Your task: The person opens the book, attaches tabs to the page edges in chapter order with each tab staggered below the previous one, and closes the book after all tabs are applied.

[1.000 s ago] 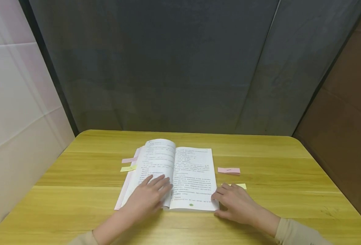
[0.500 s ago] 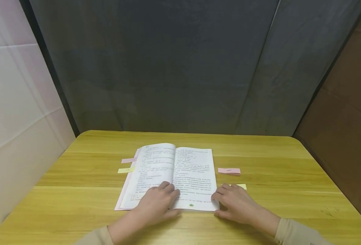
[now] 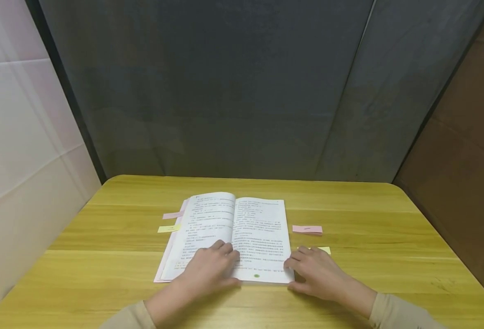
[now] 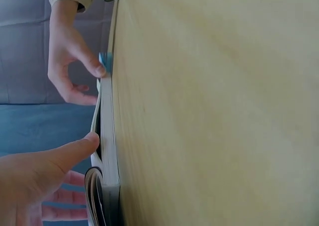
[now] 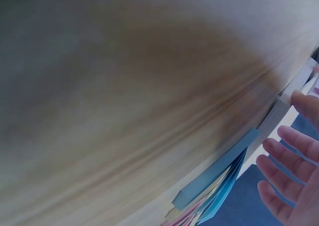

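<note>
An open book (image 3: 262, 228) with printed pages lies on the table, its left page curving up toward the spine. My left hand (image 3: 212, 265) rests over the lower left page near the spine, fingertips at the fold and thumb by the bottom edge. In the left wrist view, its thumb (image 4: 79, 149) is at the page edges above a gap in the raised pages. My right hand (image 3: 318, 272) rests at the lower right corner of the book, fingertips on the page margin. In the right wrist view, that hand's fingers (image 5: 289, 164) are spread and nearly straight along the book's side.
Pink (image 3: 307, 229) and yellow (image 3: 326, 250) sticky tabs lie by the right side of the book; the right hand partly covers the yellow one. More tabs, pink (image 3: 173, 215) and yellow (image 3: 169, 228), jut out on the left. A dark panel (image 3: 242, 91) stands behind the wooden table (image 3: 102, 256).
Over the last second, my left hand has moved right and slightly toward me to the spine, and the left page has settled lower. My right hand has stayed in place.
</note>
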`<state>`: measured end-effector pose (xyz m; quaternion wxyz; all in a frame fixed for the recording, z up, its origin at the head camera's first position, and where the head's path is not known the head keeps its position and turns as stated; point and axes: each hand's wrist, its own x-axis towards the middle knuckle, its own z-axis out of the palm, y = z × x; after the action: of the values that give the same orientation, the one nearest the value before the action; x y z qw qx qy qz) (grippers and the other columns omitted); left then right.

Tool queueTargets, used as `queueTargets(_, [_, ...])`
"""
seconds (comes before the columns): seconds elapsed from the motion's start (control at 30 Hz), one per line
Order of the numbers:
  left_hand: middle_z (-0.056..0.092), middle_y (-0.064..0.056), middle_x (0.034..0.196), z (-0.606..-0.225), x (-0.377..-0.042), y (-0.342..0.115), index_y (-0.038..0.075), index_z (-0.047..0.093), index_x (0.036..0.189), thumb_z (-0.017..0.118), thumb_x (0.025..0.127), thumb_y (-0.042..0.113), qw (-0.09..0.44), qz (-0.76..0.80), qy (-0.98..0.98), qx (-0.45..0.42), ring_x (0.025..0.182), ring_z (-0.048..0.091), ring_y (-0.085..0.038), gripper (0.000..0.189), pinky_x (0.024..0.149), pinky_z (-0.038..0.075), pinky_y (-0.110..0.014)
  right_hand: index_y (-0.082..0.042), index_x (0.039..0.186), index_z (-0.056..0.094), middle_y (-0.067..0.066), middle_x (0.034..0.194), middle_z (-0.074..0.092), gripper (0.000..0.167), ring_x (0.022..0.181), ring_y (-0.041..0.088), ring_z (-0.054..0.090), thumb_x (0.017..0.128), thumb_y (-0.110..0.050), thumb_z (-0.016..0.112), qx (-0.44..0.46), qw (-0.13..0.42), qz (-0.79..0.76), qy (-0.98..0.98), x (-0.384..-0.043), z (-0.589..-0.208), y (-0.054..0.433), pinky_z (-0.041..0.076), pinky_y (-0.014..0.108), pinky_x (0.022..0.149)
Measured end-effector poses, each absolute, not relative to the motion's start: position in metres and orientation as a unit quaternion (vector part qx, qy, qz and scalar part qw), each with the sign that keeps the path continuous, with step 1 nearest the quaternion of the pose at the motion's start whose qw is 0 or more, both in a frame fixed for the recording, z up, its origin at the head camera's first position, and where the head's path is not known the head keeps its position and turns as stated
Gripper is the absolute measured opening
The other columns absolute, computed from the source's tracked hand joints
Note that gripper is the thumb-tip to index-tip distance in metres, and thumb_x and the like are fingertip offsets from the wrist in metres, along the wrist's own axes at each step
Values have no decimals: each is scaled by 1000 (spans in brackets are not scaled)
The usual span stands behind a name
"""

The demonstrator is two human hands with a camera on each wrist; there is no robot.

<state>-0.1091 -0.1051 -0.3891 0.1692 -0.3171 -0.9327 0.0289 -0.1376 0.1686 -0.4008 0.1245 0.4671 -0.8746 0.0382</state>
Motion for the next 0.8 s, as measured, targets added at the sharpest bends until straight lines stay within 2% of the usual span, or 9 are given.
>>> queueTargets(0.3, [53,5,86,-387,-110,-113,17,61,92,68,60,55,176,-9,-931,-321,77,50,-13,50,44,38,-22,-16,95,62,-7,91,56,36,83,11,50,73,-45,64,467,117,43,-875,-138,-402,168,44,43,74])
queueTargets(0.5, [55,5,91,-385,-108,-117,17,61,97,68,63,51,176,-20,-930,-323,77,52,-12,49,45,39,-22,-16,94,62,-7,90,56,36,83,12,50,73,-45,64,466,116,43,-876,-138,-401,168,44,43,74])
queueTargets(0.7, [56,3,93,-383,-103,-121,15,60,101,66,70,37,194,-20,-916,-350,76,54,-13,39,47,41,-24,-16,93,61,-7,89,55,35,80,10,48,72,-45,65,470,123,44,-873,-138,-401,168,44,42,73])
queueTargets(0.8, [56,2,97,-384,-102,-122,14,58,105,62,69,29,218,-15,-906,-362,77,54,-13,39,47,41,-25,-16,93,61,-7,90,56,35,80,10,48,72,-44,65,469,123,44,-873,-138,-401,167,44,41,72])
